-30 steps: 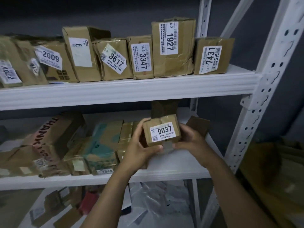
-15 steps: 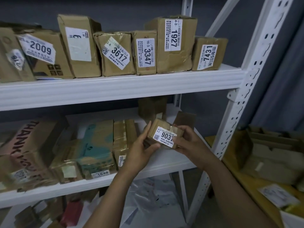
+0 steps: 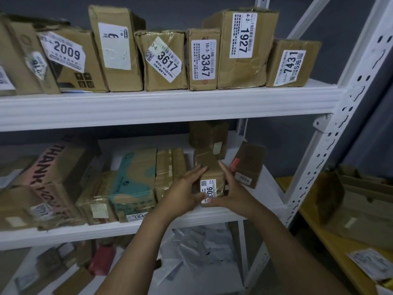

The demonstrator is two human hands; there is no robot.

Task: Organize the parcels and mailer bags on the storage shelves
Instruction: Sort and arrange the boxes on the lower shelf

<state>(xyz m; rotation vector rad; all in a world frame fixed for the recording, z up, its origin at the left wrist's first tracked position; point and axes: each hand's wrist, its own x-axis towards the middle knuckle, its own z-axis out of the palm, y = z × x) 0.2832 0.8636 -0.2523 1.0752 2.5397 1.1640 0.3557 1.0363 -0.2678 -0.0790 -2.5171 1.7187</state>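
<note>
Both hands clasped the small parcel [image 3: 209, 174] marked 903 on the middle shelf [image 3: 106, 231], between a taped brown box [image 3: 170, 171] and the box labelled 3004 [image 3: 247, 165]. The left hand [image 3: 182, 189] lay along its left side and the right hand [image 3: 232, 193] along its right, thumbs hooked across the label. The upper shelf [image 3: 170, 107] carried numbered cartons.

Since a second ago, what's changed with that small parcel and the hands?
The small parcel went from held up in front of the rack down onto the middle shelf, between the taped box and the box marked 3004, and was turned on end so its label reads sideways. The left hand and right hand still hold it. The top-row parcels stayed put.
</note>
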